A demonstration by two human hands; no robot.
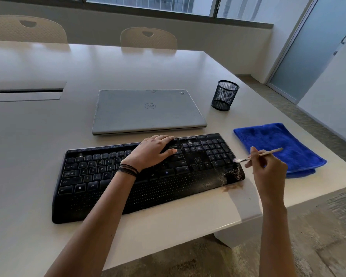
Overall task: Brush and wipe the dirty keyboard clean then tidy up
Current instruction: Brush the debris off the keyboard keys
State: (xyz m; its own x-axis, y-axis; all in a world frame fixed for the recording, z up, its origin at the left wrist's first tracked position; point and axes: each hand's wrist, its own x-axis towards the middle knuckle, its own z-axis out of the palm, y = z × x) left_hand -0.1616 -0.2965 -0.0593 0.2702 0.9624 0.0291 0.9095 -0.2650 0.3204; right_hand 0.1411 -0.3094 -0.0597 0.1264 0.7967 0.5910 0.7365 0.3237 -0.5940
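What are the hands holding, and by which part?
The right hand pinches the brush near the middle of its handle. The left hand holds nothing; it rests flat on the keyboard.

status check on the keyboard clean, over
Left hand flat on black keyboard. Right hand pinching thin pale-handled brush, bristles at keyboard's right edge. Crumbs on right corner; folded blue cloth unused, nothing blocking.
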